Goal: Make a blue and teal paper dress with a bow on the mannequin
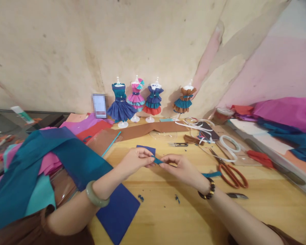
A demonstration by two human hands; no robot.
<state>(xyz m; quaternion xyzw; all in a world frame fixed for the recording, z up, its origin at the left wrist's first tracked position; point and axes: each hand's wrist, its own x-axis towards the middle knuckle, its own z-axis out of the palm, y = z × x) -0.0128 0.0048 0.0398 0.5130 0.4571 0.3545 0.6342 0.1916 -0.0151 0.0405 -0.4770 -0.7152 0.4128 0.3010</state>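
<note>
Between my two hands a small teal strip [156, 160], paper or fabric, is pinched above the wooden table. My left hand [136, 160], with a pale bangle at its wrist, grips one end with its fingertips. The other end is in the fingertips of my right hand [180, 167], which has a dark beaded bracelet. Just behind my left hand lies a dark blue square [147, 148]. Another teal strip [211, 174] rests by my right wrist. Small teal scraps [177, 199] are scattered on the table nearer to me.
Several small dress forms in ruffled dresses [121, 105] stand against the wall. Orange-handled scissors [232, 172], thread snips [178, 144] and a white tape roll [230, 143] lie at the right. Folded coloured sheets [73, 149] are piled at the left, beside a glue stick [22, 114].
</note>
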